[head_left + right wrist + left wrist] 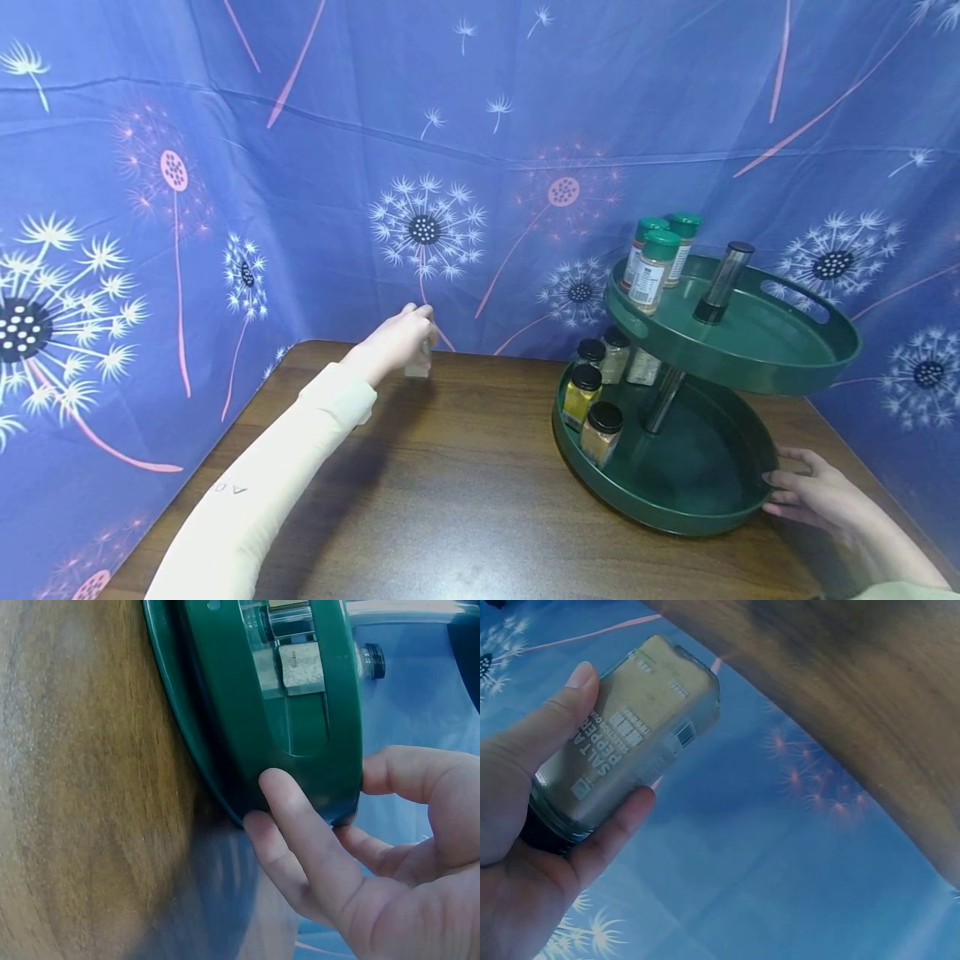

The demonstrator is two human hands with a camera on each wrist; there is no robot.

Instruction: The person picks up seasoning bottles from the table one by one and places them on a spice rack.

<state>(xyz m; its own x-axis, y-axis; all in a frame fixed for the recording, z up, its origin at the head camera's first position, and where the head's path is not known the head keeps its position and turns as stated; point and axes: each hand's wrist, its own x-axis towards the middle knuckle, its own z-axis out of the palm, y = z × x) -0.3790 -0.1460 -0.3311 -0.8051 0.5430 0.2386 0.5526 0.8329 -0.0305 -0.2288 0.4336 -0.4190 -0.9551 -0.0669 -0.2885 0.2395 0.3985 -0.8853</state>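
My left hand [397, 342] grips a glass spice jar [634, 727] near the table's back edge. In the left wrist view its label reads salt and pepper, its contents are pale tan, and its black lid points into the palm. Thumb and fingers lie on opposite sides of the glass. A green two-tier tray rack [675, 521] stands at the right of the table. On its lower tray's right rim is my right hand [813, 492], thumb at the rim's edge and fingertips against the outer wall.
Several black-lidded jars [582, 396] stand along the left of the lower tray. Three green-capped shakers [651, 275] are on the upper tray, left of the centre post [726, 279]. A blue dandelion-print cloth [480, 100] hangs behind the wooden table [450, 500].
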